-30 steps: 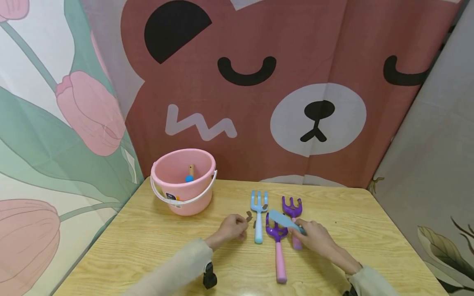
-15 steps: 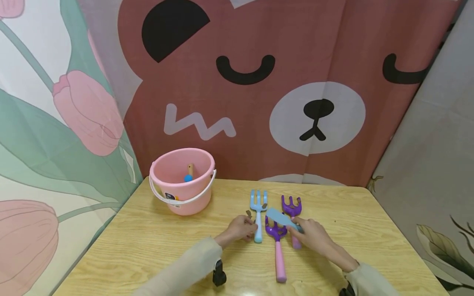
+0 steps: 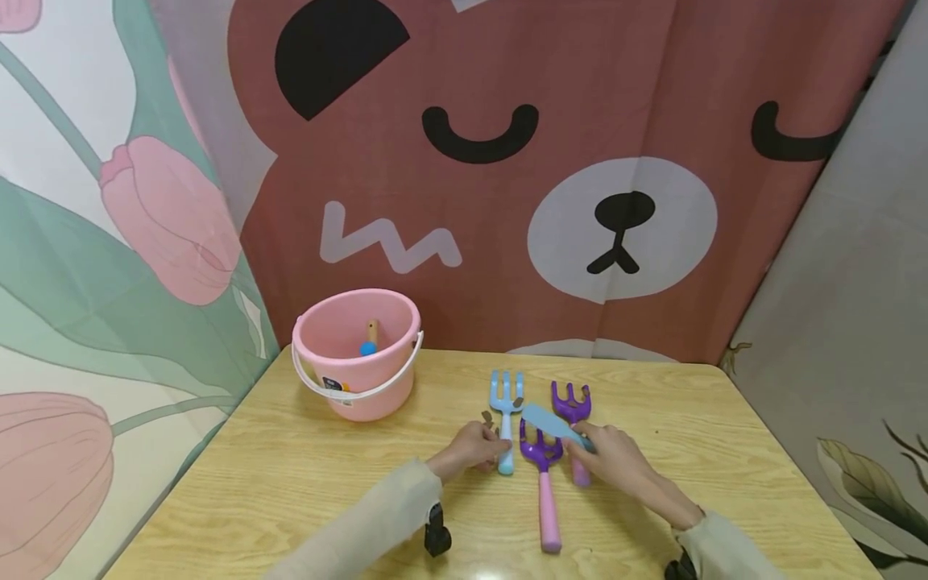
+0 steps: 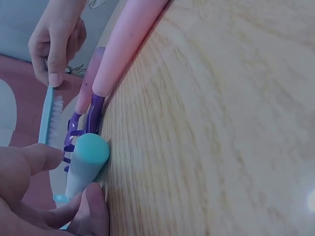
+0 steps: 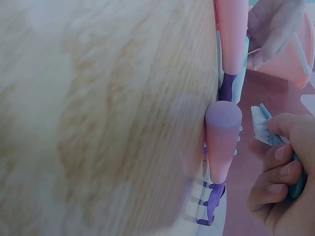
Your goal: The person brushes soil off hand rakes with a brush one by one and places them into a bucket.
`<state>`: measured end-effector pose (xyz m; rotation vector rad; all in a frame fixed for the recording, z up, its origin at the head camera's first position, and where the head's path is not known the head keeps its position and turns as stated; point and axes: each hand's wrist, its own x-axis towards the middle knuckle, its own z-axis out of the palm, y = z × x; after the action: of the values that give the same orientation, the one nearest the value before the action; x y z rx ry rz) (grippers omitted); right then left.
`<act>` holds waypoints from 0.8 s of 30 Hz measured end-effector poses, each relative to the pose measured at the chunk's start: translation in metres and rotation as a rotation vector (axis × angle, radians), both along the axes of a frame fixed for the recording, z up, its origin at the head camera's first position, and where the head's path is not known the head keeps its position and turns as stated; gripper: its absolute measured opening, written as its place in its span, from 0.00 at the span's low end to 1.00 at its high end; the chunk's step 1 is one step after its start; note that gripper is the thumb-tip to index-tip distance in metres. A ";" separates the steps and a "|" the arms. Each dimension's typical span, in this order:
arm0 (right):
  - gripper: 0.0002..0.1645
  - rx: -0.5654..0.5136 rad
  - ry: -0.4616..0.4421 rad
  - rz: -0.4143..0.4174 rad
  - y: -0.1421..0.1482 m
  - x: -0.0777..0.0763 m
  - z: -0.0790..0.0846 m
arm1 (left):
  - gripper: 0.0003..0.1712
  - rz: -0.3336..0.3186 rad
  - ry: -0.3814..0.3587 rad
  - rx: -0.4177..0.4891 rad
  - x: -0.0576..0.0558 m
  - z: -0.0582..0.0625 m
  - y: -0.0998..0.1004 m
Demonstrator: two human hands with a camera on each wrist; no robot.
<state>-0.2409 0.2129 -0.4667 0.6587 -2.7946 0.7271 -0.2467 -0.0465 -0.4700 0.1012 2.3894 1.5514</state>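
In the head view my left hand (image 3: 477,447) has its fingertips at the handle of a light blue toy hand fork (image 3: 506,415) that lies on the table. Thumb and fingers stand on both sides of that handle (image 4: 88,160) in the left wrist view. My right hand (image 3: 612,457) grips a blue brush (image 3: 547,423), held above the purple forks; its white bristles (image 5: 259,125) show in the right wrist view. Two purple forks with pink handles lie under and beside it, a nearer fork (image 3: 548,507) and a farther fork (image 3: 571,407). Brown flakes (image 3: 487,419) lie near my left fingers.
A pink bucket (image 3: 355,379) with a white handle stands at the table's back left. Inside it is a tool with a wooden handle (image 3: 373,330) and a blue part. A bear-print curtain (image 3: 507,242) hangs behind the wooden table (image 3: 689,451).
My left hand has moved right, from beside the brown flakes to the blue fork's handle. My right hand keeps holding the brush in nearly the same place.
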 end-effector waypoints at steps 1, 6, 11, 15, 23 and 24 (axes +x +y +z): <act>0.20 0.003 -0.002 0.000 0.000 0.000 0.000 | 0.23 -0.004 0.003 -0.009 0.000 0.000 0.001; 0.19 0.002 -0.009 0.002 -0.001 -0.001 -0.001 | 0.26 -0.006 0.037 -0.067 0.000 -0.001 0.006; 0.11 -0.001 -0.024 0.009 -0.001 -0.001 -0.002 | 0.24 0.026 0.075 -0.143 0.000 -0.003 0.013; 0.11 -0.004 -0.020 0.011 -0.002 0.001 -0.003 | 0.22 0.045 0.078 -0.171 0.001 -0.003 0.014; 0.19 0.002 -0.015 0.008 -0.002 0.002 -0.003 | 0.25 0.068 0.061 -0.160 0.002 0.002 0.013; 0.20 0.002 -0.015 0.008 -0.001 0.002 -0.003 | 0.26 0.073 0.061 -0.158 0.003 0.003 0.013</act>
<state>-0.2392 0.2116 -0.4696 0.6676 -2.8080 0.7339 -0.2436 -0.0337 -0.4673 0.0288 2.5795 1.4025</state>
